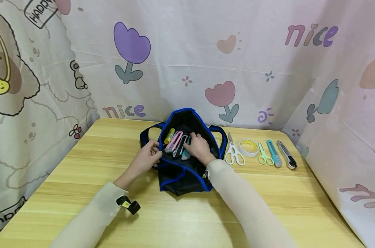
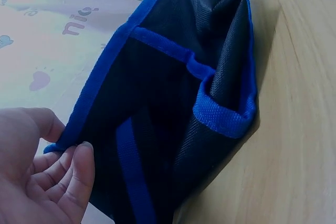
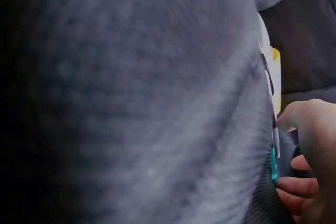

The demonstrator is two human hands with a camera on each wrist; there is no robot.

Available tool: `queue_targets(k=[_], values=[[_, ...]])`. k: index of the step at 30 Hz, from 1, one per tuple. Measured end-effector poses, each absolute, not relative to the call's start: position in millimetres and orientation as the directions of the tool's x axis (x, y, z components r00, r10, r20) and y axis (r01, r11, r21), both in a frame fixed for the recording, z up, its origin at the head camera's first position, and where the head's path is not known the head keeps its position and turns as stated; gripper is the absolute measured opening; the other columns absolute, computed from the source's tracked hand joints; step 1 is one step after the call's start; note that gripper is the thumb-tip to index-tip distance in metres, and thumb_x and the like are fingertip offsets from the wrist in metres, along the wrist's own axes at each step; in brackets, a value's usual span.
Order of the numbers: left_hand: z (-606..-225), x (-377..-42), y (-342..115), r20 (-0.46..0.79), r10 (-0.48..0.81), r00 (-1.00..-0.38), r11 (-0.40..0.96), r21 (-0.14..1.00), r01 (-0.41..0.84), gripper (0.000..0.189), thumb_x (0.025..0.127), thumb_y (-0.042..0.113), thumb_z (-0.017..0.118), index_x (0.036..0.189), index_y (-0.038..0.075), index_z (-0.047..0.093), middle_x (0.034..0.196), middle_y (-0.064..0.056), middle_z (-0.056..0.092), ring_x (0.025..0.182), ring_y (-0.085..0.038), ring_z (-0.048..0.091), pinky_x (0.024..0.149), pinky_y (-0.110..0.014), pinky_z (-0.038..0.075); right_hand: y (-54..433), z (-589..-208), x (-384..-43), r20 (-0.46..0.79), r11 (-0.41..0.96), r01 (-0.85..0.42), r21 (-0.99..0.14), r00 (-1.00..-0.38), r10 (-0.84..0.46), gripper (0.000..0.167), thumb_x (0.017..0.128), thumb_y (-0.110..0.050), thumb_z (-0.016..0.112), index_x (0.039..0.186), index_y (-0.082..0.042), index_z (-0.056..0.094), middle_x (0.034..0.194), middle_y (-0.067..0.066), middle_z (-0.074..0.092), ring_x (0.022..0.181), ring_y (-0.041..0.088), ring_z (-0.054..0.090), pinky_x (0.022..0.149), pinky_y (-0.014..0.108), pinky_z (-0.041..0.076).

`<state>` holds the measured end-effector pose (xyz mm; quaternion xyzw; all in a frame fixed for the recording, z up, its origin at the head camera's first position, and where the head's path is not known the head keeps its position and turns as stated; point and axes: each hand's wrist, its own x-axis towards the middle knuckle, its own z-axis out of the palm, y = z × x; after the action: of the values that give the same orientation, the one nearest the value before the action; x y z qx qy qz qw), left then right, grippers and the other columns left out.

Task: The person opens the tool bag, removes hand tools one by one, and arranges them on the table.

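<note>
A black tool bag [image 1: 181, 184] with blue trim stands with its mouth spread. My left hand [image 1: 148, 155] pinches its blue-edged rim between thumb and fingers, which the left wrist view shows close up. My right hand [image 1: 200, 147] reaches inside and holds a teal utility knife [image 1: 186, 154] between thumb and fingers. Left of that knife in the bag lie a black-and-white utility knife [image 1: 179, 147], a pink utility knife [image 1: 174, 140] and a yellow cylindrical item [image 1: 169, 136]. Dark bag fabric fills most of the right wrist view and hides much of the contents there.
To the bag's right, a row on the wooden table [image 1: 82, 172] holds white scissors [image 1: 234, 153], a tape roll [image 1: 241, 150], small green scissors [image 1: 264, 156], a blue utility knife [image 1: 274, 154] and a grey-black utility knife [image 1: 287, 155]. Printed cloth [image 1: 181, 62] hangs behind.
</note>
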<state>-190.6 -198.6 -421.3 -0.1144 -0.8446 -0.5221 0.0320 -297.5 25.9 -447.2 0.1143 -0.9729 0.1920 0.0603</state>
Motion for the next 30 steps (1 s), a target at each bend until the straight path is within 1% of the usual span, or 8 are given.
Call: queue_targets(k=[9,12,17,19,24,27,30], values=[[-424.6,-192.0,-197.6,0.163,0.156,-0.974,0.428,0.878,0.216,0.026,0.095,0.006,0.057,0.118,-0.001,0.048,0.100,-0.017,0.058,0.070,-0.022,0.062,0.056,-0.033,0.056,27.6,-455.9,-295.1,0.170,0.897,-0.226,-0.380,-0.970,-0.173,0.061,0.092,-0.046,0.059,0.139,-0.010,0.049,0.126,0.017,0.054,0.107,0.033,0.056,0.096,0.046,0.046],[-425.2,-192.4,-197.3,0.163,0.156,-0.974,0.426,0.879,0.215,0.026,0.095,0.006,0.057,0.118,-0.001,0.048,0.100,-0.017,0.057,0.069,-0.022,0.062,0.056,-0.033,0.056,27.5,-459.4,-294.2,0.170,0.909,-0.224,-0.352,-0.970,-0.173,0.061,0.093,-0.047,0.057,0.141,-0.011,0.048,0.129,0.017,0.052,0.110,0.035,0.054,0.096,0.047,0.046],[-424.7,-192.5,-197.0,0.161,0.159,-0.974,0.417,0.883,0.214,0.027,0.094,0.006,0.057,0.118,-0.002,0.048,0.100,-0.016,0.056,0.069,-0.022,0.062,0.055,-0.033,0.056,26.4,-463.0,-293.6,0.174,0.920,-0.235,-0.313,-0.967,-0.188,0.057,0.094,-0.045,0.056,0.143,-0.018,0.050,0.134,0.018,0.049,0.114,0.037,0.052,0.095,0.048,0.046],[-424.6,-192.5,-197.1,0.160,0.160,-0.974,0.417,0.883,0.214,0.027,0.094,0.006,0.057,0.119,-0.002,0.048,0.100,-0.016,0.056,0.069,-0.022,0.062,0.055,-0.034,0.056,25.8,-463.1,-293.1,0.182,0.923,-0.239,-0.303,-0.965,-0.190,0.053,0.094,-0.042,0.056,0.141,-0.019,0.052,0.132,0.018,0.050,0.112,0.037,0.052,0.094,0.048,0.047],[-425.2,-193.0,-197.5,0.154,0.159,-0.975,0.424,0.882,0.208,0.027,0.095,0.007,0.057,0.119,-0.001,0.048,0.100,-0.016,0.057,0.070,-0.022,0.063,0.056,-0.034,0.056,24.5,-462.7,-290.9,0.204,0.935,-0.239,-0.260,-0.961,-0.189,0.048,0.094,-0.039,0.057,0.137,-0.017,0.056,0.126,0.019,0.053,0.105,0.036,0.054,0.090,0.048,0.049],[-425.4,-193.0,-197.5,0.149,0.157,-0.976,0.427,0.881,0.203,0.028,0.095,0.008,0.057,0.120,0.000,0.049,0.100,-0.016,0.057,0.070,-0.021,0.063,0.056,-0.033,0.056,23.6,-461.4,-289.1,0.202,0.940,-0.235,-0.247,-0.961,-0.187,0.047,0.095,-0.039,0.058,0.136,-0.016,0.056,0.124,0.020,0.054,0.101,0.036,0.057,0.086,0.048,0.051],[-425.1,-192.6,-197.6,0.153,0.164,-0.974,0.423,0.881,0.210,0.028,0.095,0.008,0.056,0.120,-0.001,0.048,0.101,-0.016,0.057,0.070,-0.021,0.063,0.056,-0.033,0.056,22.4,-458.2,-286.8,0.187,0.939,-0.225,-0.262,-0.966,-0.179,0.048,0.095,-0.035,0.059,0.137,-0.013,0.054,0.120,0.022,0.054,0.092,0.037,0.060,0.081,0.048,0.053]])
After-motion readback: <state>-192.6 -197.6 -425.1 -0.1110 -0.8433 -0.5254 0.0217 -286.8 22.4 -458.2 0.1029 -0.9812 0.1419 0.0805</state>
